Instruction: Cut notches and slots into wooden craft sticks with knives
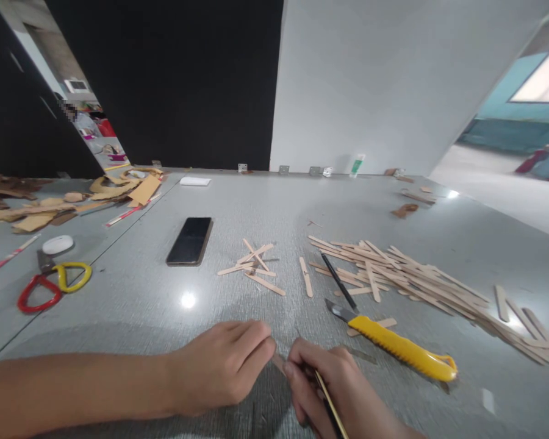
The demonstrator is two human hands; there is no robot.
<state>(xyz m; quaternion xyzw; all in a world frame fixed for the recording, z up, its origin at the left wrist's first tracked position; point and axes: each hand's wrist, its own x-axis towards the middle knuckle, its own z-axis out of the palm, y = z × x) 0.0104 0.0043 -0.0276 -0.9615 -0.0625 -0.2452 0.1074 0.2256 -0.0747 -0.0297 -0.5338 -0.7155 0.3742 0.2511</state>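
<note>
My left hand (226, 366) rests on the grey table (265, 207) near its front edge, fingers curled, pinching the end of a small wooden stick (279, 363). My right hand (333, 390) sits just to the right of it, closed around a thin pencil (330, 407) whose tip meets the stick. A yellow utility knife (398, 346) lies right of my hands with its blade out. A small cluster of wooden sticks (255, 268) lies beyond my hands, and a large heap of sticks (407, 274) spreads to the right.
A black phone (190, 241) lies face up at centre left. Scissors with red and yellow handles (55, 283) and a white round object (57, 244) sit at far left. Cardboard scraps (73, 201) pile at the back left. A black pen (338, 281) lies on the heap's edge.
</note>
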